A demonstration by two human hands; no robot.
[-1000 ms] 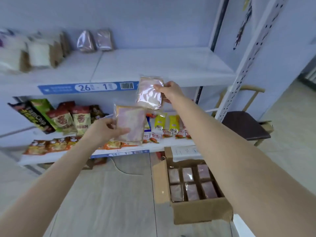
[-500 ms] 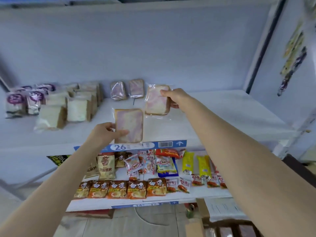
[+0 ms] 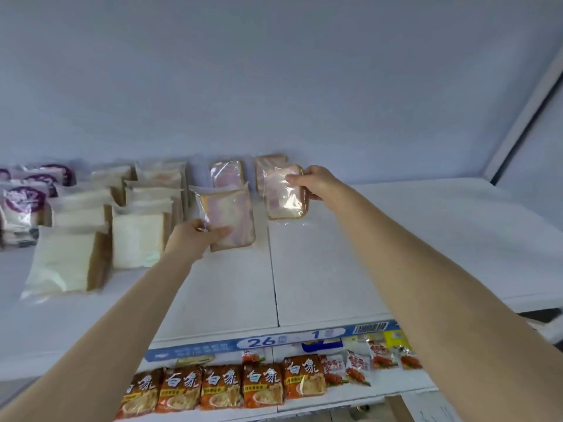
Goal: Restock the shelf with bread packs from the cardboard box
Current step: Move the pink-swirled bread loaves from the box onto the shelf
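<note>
At the far left of the frame, purple-labelled packs (image 3: 23, 205) stand on the white shelf (image 3: 365, 269), with rows of white sliced-bread packs (image 3: 134, 239) just to their right. Left of centre, the left hand (image 3: 195, 239) grips a pink marbled bread pack (image 3: 231, 217) by its lower left corner: the thumb lies across the front face near the bottom edge, the other fingers are hidden behind the pack. The pack stands about upright, its bottom edge at or just above the shelf; I cannot tell which. Behind it stands another pink pack (image 3: 227, 175). Right of centre, the right hand (image 3: 316, 184) pinches a second bread pack (image 3: 285, 193) at its upper right edge, fingertips on the wrapper's front, in front of one more pack (image 3: 268, 161) against the back wall. Along the bottom of the frame, orange noodle packets (image 3: 222, 388) line the lower shelf under a blue price strip (image 3: 265, 341).
</note>
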